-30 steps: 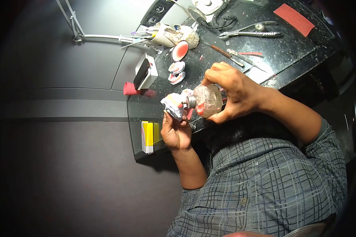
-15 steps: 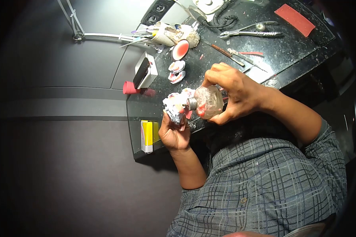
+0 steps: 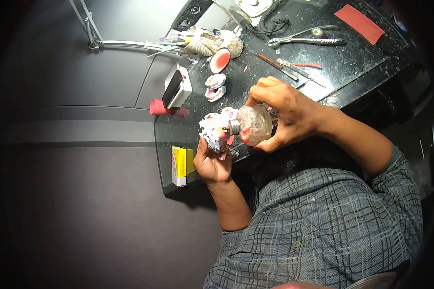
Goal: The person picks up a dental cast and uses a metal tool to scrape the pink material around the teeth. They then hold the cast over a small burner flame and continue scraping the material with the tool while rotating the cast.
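Note:
My left hand [image 3: 213, 166] grips a white plaster dental model [image 3: 212, 131] with reddish-pink patches, its fingers closed around the lower side. In my right hand [image 3: 287, 113] is a glass spirit lamp [image 3: 255, 125], tipped sideways and held between thumb and curled fingers. Its metal neck [image 3: 234, 127] points left, with the wick end right at the model. Red smears mark the glass. I cannot make out a clear flame. Beyond my hands, a pair of plaster dental models [image 3: 215, 87] with pink gums stands on the dark bench.
A yellow and white box [image 3: 179, 166] stands at the bench's left edge, near a phone [image 3: 172, 89] against a white box. Farther back are a tool holder [image 3: 200, 42], a round red-and-white dish [image 3: 220, 60], pliers [image 3: 306, 41], carving tools [image 3: 277, 66] and a red wax sheet [image 3: 359, 24].
Almost nothing differs. The dental model in my left hand has shifted very slightly, while the lamp stays in place.

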A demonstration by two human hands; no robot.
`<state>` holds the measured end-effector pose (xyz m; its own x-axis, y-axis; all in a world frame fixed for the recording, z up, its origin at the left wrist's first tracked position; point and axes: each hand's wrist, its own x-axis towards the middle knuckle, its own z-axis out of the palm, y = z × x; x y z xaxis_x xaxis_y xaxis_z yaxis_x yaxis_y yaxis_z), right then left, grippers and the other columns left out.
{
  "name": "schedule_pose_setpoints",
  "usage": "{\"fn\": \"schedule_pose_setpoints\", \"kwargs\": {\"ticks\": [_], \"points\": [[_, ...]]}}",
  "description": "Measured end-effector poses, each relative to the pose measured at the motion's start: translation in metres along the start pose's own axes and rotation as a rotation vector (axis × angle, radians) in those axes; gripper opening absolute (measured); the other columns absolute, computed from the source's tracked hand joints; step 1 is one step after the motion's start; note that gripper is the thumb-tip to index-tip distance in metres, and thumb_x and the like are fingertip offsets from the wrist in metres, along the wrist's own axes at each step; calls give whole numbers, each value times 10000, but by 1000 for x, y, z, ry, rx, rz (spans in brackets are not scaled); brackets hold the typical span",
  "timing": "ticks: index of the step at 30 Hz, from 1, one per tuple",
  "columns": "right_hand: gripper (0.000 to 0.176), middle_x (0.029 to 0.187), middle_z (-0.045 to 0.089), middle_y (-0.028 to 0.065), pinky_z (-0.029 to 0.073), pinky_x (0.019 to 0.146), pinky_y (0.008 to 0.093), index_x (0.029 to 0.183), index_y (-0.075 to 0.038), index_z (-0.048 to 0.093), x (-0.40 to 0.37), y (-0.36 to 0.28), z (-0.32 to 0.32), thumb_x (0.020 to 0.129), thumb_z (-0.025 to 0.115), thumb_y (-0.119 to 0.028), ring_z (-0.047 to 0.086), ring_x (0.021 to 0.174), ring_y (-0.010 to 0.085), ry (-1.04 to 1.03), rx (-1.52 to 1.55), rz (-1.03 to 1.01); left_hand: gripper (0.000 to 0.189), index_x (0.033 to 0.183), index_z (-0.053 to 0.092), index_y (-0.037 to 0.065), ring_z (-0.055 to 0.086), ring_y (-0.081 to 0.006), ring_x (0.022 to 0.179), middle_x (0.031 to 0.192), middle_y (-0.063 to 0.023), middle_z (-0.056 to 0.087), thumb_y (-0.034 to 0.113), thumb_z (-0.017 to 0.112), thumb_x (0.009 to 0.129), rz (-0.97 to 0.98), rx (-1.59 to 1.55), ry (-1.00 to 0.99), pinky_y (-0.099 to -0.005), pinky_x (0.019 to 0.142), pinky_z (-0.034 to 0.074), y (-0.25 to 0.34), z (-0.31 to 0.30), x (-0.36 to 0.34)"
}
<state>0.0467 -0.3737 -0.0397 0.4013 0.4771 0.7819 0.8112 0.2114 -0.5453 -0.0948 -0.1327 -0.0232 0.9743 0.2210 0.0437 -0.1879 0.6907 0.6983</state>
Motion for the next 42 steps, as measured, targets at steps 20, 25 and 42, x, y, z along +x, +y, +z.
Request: {"fn": "schedule_pose_setpoints", "kwargs": {"ticks": [20,25,42], "points": [[595,891,614,151,468,783,387,955,8,584,0,3,-1,556,901,-299,588,845,318,68,-16,37,354,1244,576,-34,533,-169,660,1032,-153,685,230,527,1013,37,45,220,-270,504,401,5,11,-1],[584,872,597,146,463,781,400,939,-9,562,-2,2,2,565,893,-313,578,842,320,47,-10,23,430,1373,474,-89,607,-376,1237,1329,-257,601,159,498,1022,-60,-181,-109,-501,1019,549,10,-9,2],[564,852,576,136,456,789,413,921,-35,540,-3,2,4,579,875,-333,568,846,329,-10,5,4,390,1290,555,-46,669,-257,795,1129,-190,684,239,510,1028,53,102,96,-293,490,471,7,4,-2]]}}
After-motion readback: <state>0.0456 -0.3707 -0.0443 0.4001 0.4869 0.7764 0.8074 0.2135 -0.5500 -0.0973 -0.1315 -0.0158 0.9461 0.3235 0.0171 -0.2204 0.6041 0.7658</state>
